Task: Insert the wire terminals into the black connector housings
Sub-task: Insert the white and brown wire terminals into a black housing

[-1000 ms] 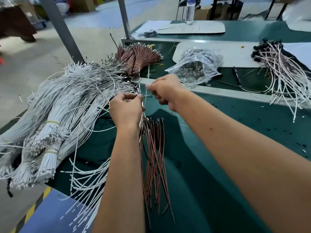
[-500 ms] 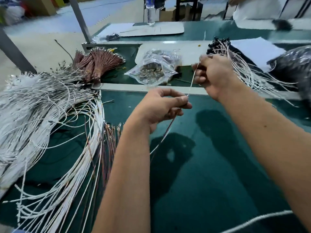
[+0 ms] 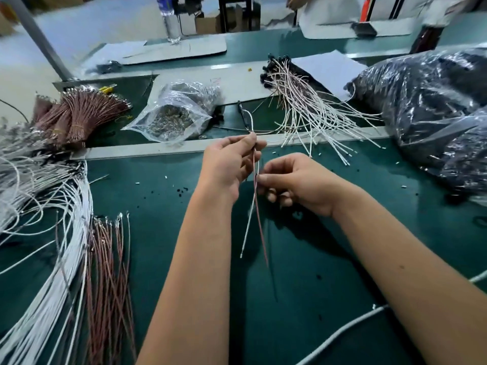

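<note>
My left hand (image 3: 226, 164) pinches the top ends of a white wire (image 3: 247, 225) and a brown wire (image 3: 261, 233), which hang down over the green table (image 3: 303, 299). My right hand (image 3: 292, 185) pinches the same wires a little lower, its fingers curled. A small dark piece shows at my left fingertips; I cannot tell whether it is a connector housing. Finished wires with black housings (image 3: 303, 106) lie in a fan at the back right. Large clear bags of black housings (image 3: 432, 106) sit at the far right.
Loose white wires (image 3: 39, 233) and brown wires (image 3: 110, 272) spread over the left of the table. Bundled brown wires (image 3: 79, 114) and a clear bag of metal terminals (image 3: 171, 117) lie beyond a metal strip. A water bottle (image 3: 170, 19) stands far back.
My view swung right, away from the wire piles. My right hand came back from the finished-wire pile to the middle. Both hands now hold the wire pair close together.
</note>
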